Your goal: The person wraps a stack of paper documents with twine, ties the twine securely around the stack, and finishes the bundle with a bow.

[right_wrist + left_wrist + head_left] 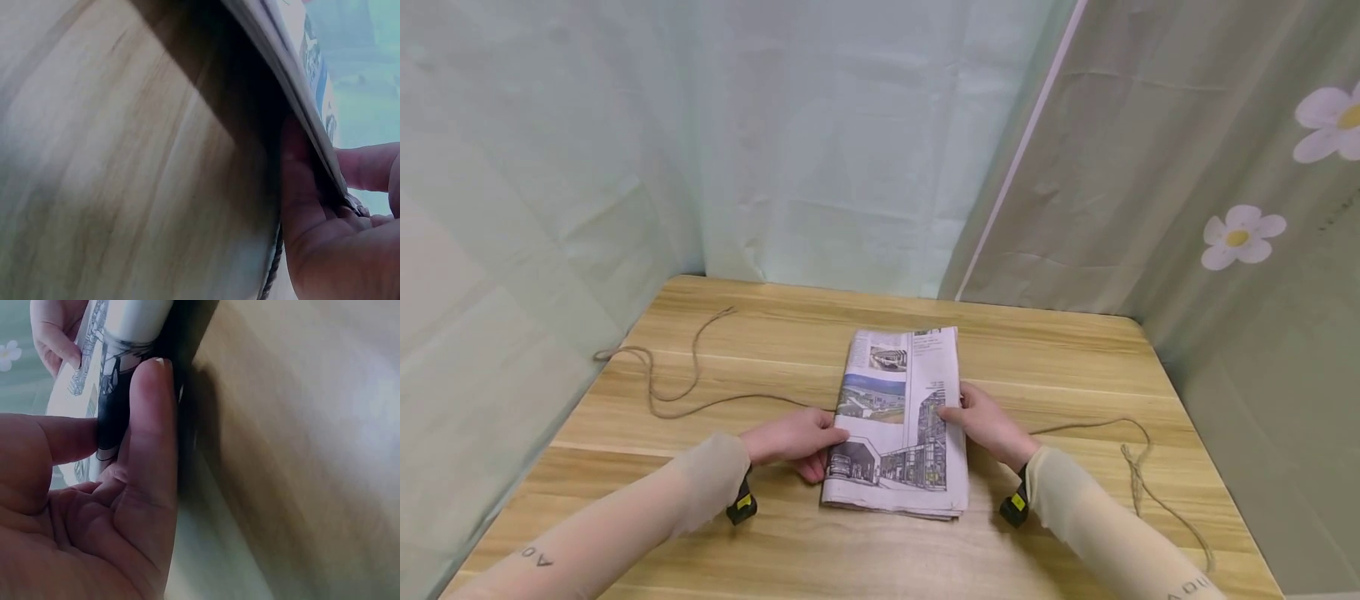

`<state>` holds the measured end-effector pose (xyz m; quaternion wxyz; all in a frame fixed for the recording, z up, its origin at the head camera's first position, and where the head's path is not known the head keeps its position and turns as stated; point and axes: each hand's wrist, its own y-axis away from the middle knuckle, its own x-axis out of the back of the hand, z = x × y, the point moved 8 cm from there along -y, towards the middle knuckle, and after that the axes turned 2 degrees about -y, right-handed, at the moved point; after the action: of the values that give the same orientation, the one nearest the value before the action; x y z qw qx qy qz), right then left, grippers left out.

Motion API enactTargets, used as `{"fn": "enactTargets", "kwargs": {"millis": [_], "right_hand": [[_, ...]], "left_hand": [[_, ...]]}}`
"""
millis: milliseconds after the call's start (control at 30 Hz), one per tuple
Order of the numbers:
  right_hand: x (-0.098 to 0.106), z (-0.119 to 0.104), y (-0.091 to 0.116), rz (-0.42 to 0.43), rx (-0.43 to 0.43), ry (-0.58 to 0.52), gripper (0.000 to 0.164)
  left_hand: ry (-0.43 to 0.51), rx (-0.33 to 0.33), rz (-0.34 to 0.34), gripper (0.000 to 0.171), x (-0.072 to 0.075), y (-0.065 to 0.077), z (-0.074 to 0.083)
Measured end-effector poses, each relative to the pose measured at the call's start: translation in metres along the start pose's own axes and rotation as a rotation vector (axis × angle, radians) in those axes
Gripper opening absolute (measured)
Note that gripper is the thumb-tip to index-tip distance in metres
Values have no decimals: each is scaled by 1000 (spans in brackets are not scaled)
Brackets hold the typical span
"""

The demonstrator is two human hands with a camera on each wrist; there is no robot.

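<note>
A folded newspaper (895, 425) with printed pictures lies over the middle of the wooden table, held from both sides. My left hand (793, 439) grips its left folded edge, thumb on top and fingers beneath. On the opposite edge my right hand (992, 423) pinches the paper the same way, thumb on the front page. In the right wrist view the layered edge of the newspaper (294, 81) stands above the table, with fingers (303, 187) under it. A thin brown string (737, 398) runs in from the left toward the newspaper, its middle hidden, and comes out on the right.
Loops of the string's left end lie near the table's (1060, 358) left edge; a knotted part (1135, 467) lies at the right. Pale curtains (850, 150) hang behind and at both sides. Each wrist wears a small black camera (742, 504).
</note>
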<state>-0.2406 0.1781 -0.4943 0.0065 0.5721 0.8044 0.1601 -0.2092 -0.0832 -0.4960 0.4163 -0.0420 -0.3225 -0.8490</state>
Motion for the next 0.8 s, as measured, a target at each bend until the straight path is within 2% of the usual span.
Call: {"fn": "enactTargets", "kwargs": {"millis": [133,333,567,700,800], "right_hand": [[-1,0,-2,1,13,8,41],[2,2,-6,56,4,52,39],[7,2,-11,133,21,104,41],[9,3,-13,147,10,121,43],[9,3,-14,149,-8,137,45]], "left_hand": [[-58,-2,23,28,3,-2,1],[-127,-2,36,29,5,-8,1],[-214,-23,78,31,10,-15,9],[-237,-15,93,30,14,-17,10],[-305,-25,147,28,21,-18,12]]}}
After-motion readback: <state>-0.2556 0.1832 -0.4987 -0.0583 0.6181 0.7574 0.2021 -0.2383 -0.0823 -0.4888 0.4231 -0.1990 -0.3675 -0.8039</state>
